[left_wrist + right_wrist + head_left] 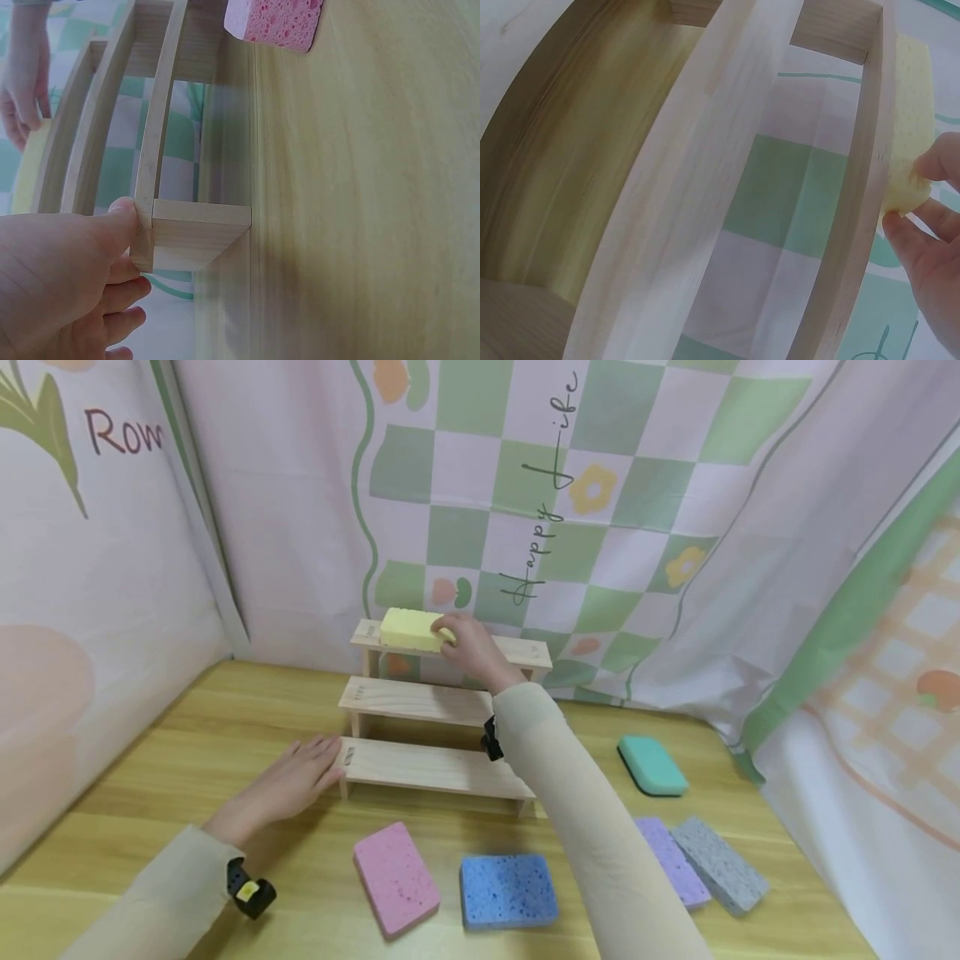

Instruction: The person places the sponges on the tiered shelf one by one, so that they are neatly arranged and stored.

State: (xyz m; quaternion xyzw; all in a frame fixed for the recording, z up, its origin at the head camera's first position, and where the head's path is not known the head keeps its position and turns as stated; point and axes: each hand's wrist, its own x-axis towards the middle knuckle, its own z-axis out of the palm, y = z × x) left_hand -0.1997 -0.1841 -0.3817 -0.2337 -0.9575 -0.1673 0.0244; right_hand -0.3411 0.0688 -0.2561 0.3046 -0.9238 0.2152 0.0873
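From afar, I had the right hand [476, 647] pinching a yellow sponge [408, 628] atop the wooden stand [438, 767], the left hand [296, 781] touching its end with relaxed fingers, and five other sponges [510, 891] unshelved on the worktop [247, 702].

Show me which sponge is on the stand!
The yellow sponge on the top step; the pink, blue, purple, grey and teal ones lie on the table.

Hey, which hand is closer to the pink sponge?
Left. The left hand touches the left end of the wooden stand's bottom step, just behind and left of the pink sponge. The right hand is farther back, holding the yellow sponge.
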